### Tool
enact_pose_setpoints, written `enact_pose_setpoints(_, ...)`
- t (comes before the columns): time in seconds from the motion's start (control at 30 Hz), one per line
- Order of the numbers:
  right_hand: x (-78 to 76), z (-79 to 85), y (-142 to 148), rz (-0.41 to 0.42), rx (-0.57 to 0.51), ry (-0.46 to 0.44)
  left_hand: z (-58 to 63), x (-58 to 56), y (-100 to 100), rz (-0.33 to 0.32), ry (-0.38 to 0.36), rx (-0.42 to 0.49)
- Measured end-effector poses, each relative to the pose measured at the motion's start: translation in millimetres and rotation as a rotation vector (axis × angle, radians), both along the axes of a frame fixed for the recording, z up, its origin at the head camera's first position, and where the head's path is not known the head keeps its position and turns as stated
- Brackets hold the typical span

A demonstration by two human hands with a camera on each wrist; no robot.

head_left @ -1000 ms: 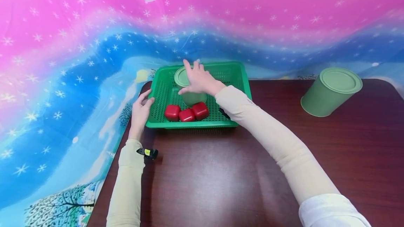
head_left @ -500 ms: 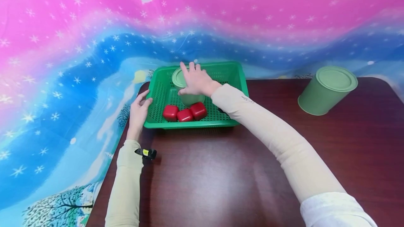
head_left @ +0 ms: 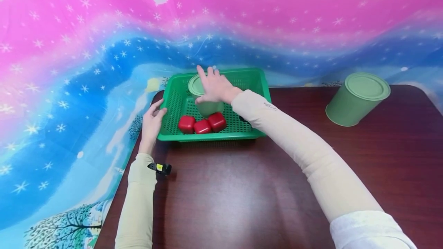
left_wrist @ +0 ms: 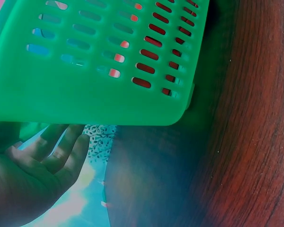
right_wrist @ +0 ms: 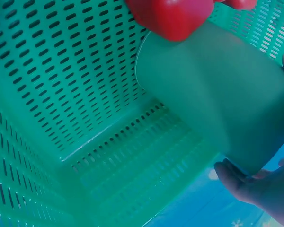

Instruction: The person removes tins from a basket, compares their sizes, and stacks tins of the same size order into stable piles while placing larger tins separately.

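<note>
A green plastic basket [head_left: 207, 138] with slotted sides stands at the back left of the table. Inside it a pale green lidded can [head_left: 210, 108] stands behind three glossy red rounded blocks [head_left: 202, 126]. My right hand [head_left: 217, 87] reaches over the can's top and grips it, thumb toward me and fingers across the lid. In the right wrist view, fingertips and thumb lie on either side of the can's upper end. My left hand [head_left: 151, 124] holds the basket's left rim; in the left wrist view its fingers [left_wrist: 73, 156] show beneath the rim, their tips partly hidden.
A second pale green lidded can [head_left: 358, 99] stands on the dark wooden table [head_left: 221, 187] at the back right. Behind the table hangs a pink and blue patterned cloth [head_left: 214, 18], close to the basket's far side. A black wrist camera [head_left: 162, 168] sits on my left sleeve.
The scene shifts slightly to the left as the head view moves. Both hands keep their places on the can and the basket rim; the can stays in the basket.
</note>
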State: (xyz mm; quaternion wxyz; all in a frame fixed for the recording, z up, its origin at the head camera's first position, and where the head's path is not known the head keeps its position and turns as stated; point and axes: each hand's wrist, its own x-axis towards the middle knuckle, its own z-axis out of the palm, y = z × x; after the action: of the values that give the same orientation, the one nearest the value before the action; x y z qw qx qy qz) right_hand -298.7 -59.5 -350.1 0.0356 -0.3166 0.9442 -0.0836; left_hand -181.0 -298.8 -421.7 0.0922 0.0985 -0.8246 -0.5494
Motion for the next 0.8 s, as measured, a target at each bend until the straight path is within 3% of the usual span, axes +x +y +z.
enact_pose_setpoints(0.27, -0.6, 15.9, 5.1, -0.008, -0.140, -0.025, 1.2, -0.1, 0.0, -0.009, 0.002, 0.028)
enact_pose_setpoints(0.5, 3.8, 57.9, 30.5, -0.054, -0.278, -0.029, -0.7, -3.3, 0.9, -0.022, -0.003, 0.007)
enact_pose_setpoints(0.8, 17.6, 101.3, 80.3, -0.199, -0.410, 0.000, 3.6, -1.4, -2.5, -0.047, -0.032, 0.017)
